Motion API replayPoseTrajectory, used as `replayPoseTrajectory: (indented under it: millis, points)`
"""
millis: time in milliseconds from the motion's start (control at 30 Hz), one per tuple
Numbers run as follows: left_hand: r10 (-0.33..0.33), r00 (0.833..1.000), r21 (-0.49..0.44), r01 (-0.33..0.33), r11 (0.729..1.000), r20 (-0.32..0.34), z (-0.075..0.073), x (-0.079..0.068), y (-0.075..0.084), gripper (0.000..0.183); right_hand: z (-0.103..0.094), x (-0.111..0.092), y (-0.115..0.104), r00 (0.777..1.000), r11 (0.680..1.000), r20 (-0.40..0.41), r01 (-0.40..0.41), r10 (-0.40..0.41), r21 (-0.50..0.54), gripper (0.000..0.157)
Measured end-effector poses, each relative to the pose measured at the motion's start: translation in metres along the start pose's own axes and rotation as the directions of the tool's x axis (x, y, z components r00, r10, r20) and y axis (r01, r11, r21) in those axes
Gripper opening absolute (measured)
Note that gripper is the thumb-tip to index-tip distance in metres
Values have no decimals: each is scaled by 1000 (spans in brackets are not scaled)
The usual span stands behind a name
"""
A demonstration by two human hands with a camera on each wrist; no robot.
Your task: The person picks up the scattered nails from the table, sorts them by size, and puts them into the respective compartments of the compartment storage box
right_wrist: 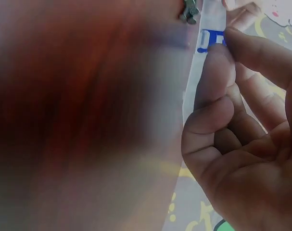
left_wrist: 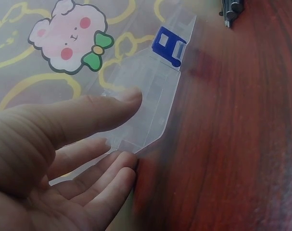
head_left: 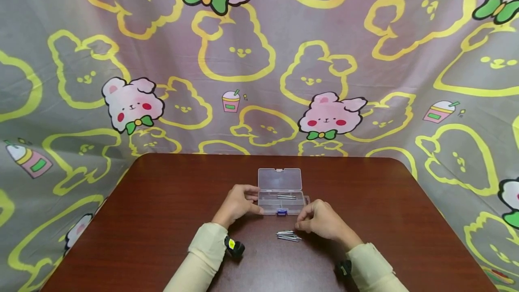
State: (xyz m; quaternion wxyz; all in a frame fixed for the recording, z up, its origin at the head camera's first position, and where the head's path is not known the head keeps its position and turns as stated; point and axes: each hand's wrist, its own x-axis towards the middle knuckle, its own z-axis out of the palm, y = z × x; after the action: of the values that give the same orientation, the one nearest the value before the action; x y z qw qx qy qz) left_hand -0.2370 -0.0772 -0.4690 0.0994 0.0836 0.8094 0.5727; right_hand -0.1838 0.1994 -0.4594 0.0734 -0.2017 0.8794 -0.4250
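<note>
The right hand [head_left: 322,220] has thumb and forefinger drawn together at the tips, the other fingers curled, beside the right end of a loose pile of slim silver metal rods [head_left: 288,236], low in the centre of the head view; I cannot tell whether a rod is hidden between the tips. The left hand [head_left: 239,202] lies half spread, thumb apart from its fingers, touching the left end of a shallow clear plastic box [head_left: 269,207], apparently to steady it. The step in hand looks like sorting rods into the box; the next move seems to call for a fine fingertip pinch on one rod and a careful lift over the box's low front wall.

The box, just above the pile in the frame, is rectangular, thin-walled and divided; a few similar rods [head_left: 287,197] lie in its rear compartment. Its flat, cloudy lid [head_left: 279,179] is folded back, and a glossy blue latch [head_left: 282,212] sits at the front edge. Beneath spreads a smooth, reddish-brown wood-grained table [head_left: 182,193]; a softly creased grey cloth [head_left: 259,91] with yellow bear outlines fills the upper frame
</note>
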Motion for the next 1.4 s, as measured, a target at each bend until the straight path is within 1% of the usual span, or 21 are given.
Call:
replayPoseTrajectory:
  millis: [67,200,333,567,700,933,1100,1267,1400]
  points:
    - [-1,1000,-5,1,1000,3,0,0,0,66,2,-4,-2,1000,1000,27,10,-9,-24,12]
    - [-3,1000,-12,3,1000,7,0,-1,1,66,6,-10,-5,997,993,77,40,-31,-108,16]
    - [0,1000,-13,0,1000,3,0,-1,2,66,9,-12,-8,996,986,78,56,-44,-159,18]
    - [-6,1000,-24,6,1000,3,1,-2,3,65,11,-14,-8,994,979,91,77,-60,-190,20]
    - [1,1000,-16,-1,1000,1,1,-2,3,66,12,-15,-9,994,973,82,92,-76,-211,21]
    - [5,1000,-12,-5,1000,1,1,-1,3,65,14,-18,-13,992,975,72,117,-105,-189,25]
    - [14,1000,-10,-14,1000,-1,1,-1,3,65,14,-19,-15,990,970,60,139,-129,-201,26]
    - [15,1000,-11,-15,1000,-1,1,-1,3,65,15,-20,-16,986,965,92,158,-142,-208,25]
    - [-1,1000,-16,1,1000,-3,1,-2,3,65,16,-21,-17,983,958,109,172,-150,-228,25]
